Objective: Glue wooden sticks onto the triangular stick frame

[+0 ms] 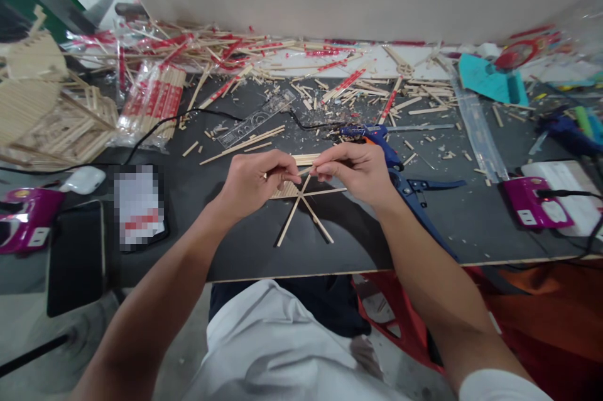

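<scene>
My left hand and my right hand meet near the middle of the dark table. Between their fingertips is a short, thin wooden stick, pinched from both sides. Just beneath lies a star-shaped frame of wooden sticks, its arms spreading from one centre. A ribbed panel of sticks adjoins the frame on the left, partly hidden by my left hand. More parallel sticks show behind my fingers.
A blue glue gun and blue cutters lie right of centre. Wrapped chopsticks, a clear ruler and scraps cover the back. Phones, purple power sockets and black cables flank the work area.
</scene>
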A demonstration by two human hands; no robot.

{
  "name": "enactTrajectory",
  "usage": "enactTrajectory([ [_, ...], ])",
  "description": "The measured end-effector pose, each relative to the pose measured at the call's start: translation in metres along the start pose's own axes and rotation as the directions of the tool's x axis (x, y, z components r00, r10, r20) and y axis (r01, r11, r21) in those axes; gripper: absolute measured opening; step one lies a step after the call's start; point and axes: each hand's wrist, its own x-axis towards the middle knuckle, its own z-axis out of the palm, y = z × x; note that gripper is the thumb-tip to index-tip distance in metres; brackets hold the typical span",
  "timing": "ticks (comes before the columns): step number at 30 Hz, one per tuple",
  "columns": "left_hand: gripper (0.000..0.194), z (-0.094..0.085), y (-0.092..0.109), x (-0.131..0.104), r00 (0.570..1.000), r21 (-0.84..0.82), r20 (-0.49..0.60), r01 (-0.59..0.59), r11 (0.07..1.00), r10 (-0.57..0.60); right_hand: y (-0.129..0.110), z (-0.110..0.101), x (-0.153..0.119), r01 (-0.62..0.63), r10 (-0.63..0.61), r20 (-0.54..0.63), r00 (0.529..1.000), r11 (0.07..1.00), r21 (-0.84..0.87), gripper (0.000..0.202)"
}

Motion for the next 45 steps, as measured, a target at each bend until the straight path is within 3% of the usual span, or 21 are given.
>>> enactTrajectory([
  [5,0.030,-0.002,-0.002,0.000,0.999,0.013,0.039,-0.032,0.999,0.032,0.002,0.000,0.000,-0.019,0.019,0.004,1.000,1.000,-0.014,0.003],
  [15,0.023,-0.002,0.001,0.001,0.999,0.043,0.042,-0.018,0.999,0.017,-0.004,0.002,0.000,-0.037,0.037,-0.007,0.999,0.999,0.016,0.007],
  [20,0.020,-0.002,0.005,0.001,0.998,0.017,-0.008,0.055,0.998,-0.055,0.000,-0.010,0.005,0.049,-0.039,-0.149,0.988,0.997,0.067,0.009],
  [21,0.019,0.000,0.008,0.000,0.998,0.013,0.008,0.061,0.998,-0.061,0.002,-0.013,0.007,0.064,-0.050,-0.180,0.982,0.995,0.073,0.010],
  [22,0.021,0.004,0.013,-0.001,0.993,0.034,0.091,0.070,0.997,-0.073,0.003,-0.015,0.008,0.068,-0.052,-0.199,0.979,0.995,0.073,0.011],
  [24,0.022,0.018,0.029,-0.006,0.959,0.026,0.281,-0.032,0.999,0.024,0.003,-0.015,0.009,0.051,-0.037,-0.222,0.974,0.997,0.056,0.014],
  [26,0.019,0.041,0.050,-0.018,0.858,-0.018,0.461,-0.245,0.969,0.226,0.002,-0.011,0.010,0.014,-0.010,-0.222,0.975,1.000,0.017,0.017],
  [28,0.013,0.074,0.074,-0.036,0.751,0.051,0.584,-0.412,0.910,0.307,-0.001,-0.007,0.008,-0.015,0.008,-0.213,0.977,0.999,-0.030,0.018],
  [29,0.010,0.093,0.085,-0.046,0.717,0.048,0.616,-0.446,0.894,0.325,-0.002,-0.005,0.008,-0.022,0.011,-0.208,0.978,0.999,-0.049,0.018],
  [30,0.009,0.112,0.096,-0.058,0.683,-0.002,0.643,-0.452,0.892,0.347,-0.003,-0.005,0.007,-0.023,0.009,-0.204,0.979,0.998,-0.064,0.016],
  [33,0.011,0.166,0.115,-0.089,0.648,-0.040,0.721,-0.316,0.948,0.246,-0.003,-0.006,0.005,0.002,-0.019,-0.196,0.980,0.996,-0.087,0.011],
  [35,0.012,0.191,0.119,-0.103,0.606,-0.059,0.767,-0.261,0.964,0.211,-0.001,-0.007,0.005,0.014,-0.031,-0.180,0.983,0.995,-0.094,0.010],
  [37,0.014,0.202,0.118,-0.110,0.635,-0.026,0.752,-0.240,0.970,0.177,0.001,-0.007,0.004,0.010,-0.026,-0.164,0.986,0.995,-0.102,0.012],
  [39,0.009,0.199,0.117,-0.108,0.639,-0.011,0.750,-0.247,0.969,0.171,0.002,-0.005,0.004,-0.004,-0.012,-0.149,0.989,0.995,-0.104,0.015],
  [41,0.010,0.185,0.116,-0.100,0.691,0.002,0.692,-0.292,0.956,0.209,0.003,-0.003,0.004,-0.015,0.002,-0.139,0.990,0.995,-0.094,0.016],
  [45,0.015,0.131,0.117,-0.069,0.768,-0.030,0.548,-0.377,0.926,0.330,0.006,-0.002,0.003,-0.023,0.017,-0.138,0.990,0.999,-0.045,0.017],
])
